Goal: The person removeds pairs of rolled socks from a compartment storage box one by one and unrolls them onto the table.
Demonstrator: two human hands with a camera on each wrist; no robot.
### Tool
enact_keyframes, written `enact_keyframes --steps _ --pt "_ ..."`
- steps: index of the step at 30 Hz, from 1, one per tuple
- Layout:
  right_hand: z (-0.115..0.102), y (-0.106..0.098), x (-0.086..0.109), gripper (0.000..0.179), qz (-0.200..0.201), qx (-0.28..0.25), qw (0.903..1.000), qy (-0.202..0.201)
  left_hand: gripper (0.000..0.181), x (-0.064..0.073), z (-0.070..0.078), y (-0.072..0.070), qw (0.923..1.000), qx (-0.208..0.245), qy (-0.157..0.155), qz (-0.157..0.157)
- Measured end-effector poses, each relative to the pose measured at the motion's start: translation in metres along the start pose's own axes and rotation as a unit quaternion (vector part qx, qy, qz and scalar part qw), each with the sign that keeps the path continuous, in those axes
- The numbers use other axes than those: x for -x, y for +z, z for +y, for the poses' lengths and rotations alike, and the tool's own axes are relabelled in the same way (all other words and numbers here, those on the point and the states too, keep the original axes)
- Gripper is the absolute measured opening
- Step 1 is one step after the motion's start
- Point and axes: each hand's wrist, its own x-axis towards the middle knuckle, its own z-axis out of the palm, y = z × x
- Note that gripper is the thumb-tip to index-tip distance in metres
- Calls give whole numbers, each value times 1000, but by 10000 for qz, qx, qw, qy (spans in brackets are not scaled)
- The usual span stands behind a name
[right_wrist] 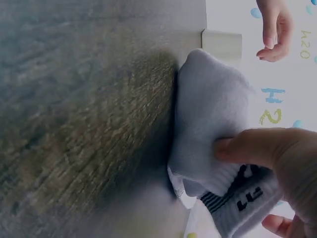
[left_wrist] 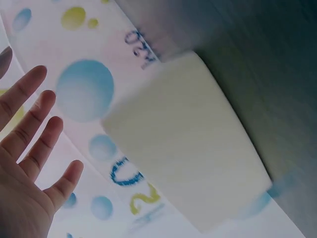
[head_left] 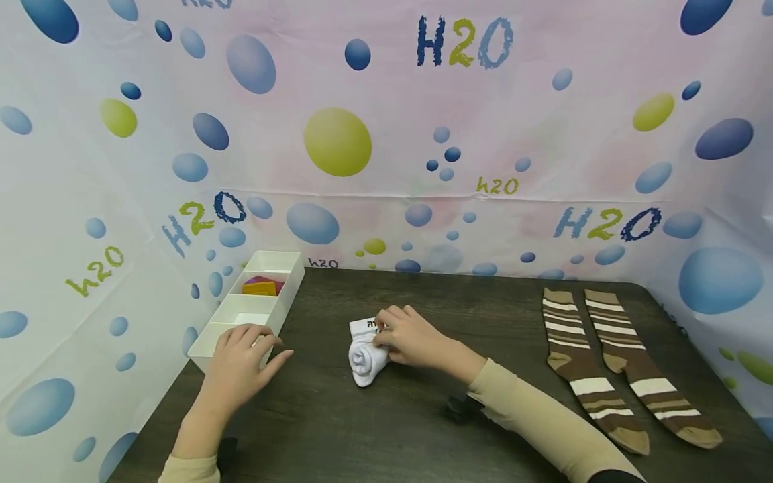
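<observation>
A bundle of white socks point(head_left: 364, 361), partly rolled up and with black lettering at the cuff, sits near the middle of the dark table. My right hand point(head_left: 413, 339) grips it from the right side. In the right wrist view the thumb presses into the white knit of the socks point(right_wrist: 210, 114), and the cuff shows below it. My left hand point(head_left: 241, 365) hovers by the near end of a white divided tray point(head_left: 287, 298), fingers spread and holding nothing. The left wrist view shows those loose fingers beside the tray's plain outer wall point(left_wrist: 183, 144).
Folded orange and purple items point(head_left: 261, 287) lie in one tray compartment. Two brown striped socks point(head_left: 594, 389) are laid flat side by side at the right of the table point(head_left: 471, 302). A bubble-printed curtain point(head_left: 386, 181) hangs along the table's back and left edges.
</observation>
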Motion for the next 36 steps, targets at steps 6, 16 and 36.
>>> enact_keyframes --steps 6,16,36 --pt "-7 -4 0 19 297 598 9978 -8 47 -10 13 3 9990 171 424 22" --pt "-11 -2 3 24 253 538 9981 167 24 -30 28 10 9979 251 577 -153" --pt "-20 -6 26 25 -498 -84 9975 489 25 -68 69 60 9695 426 89 -2411"
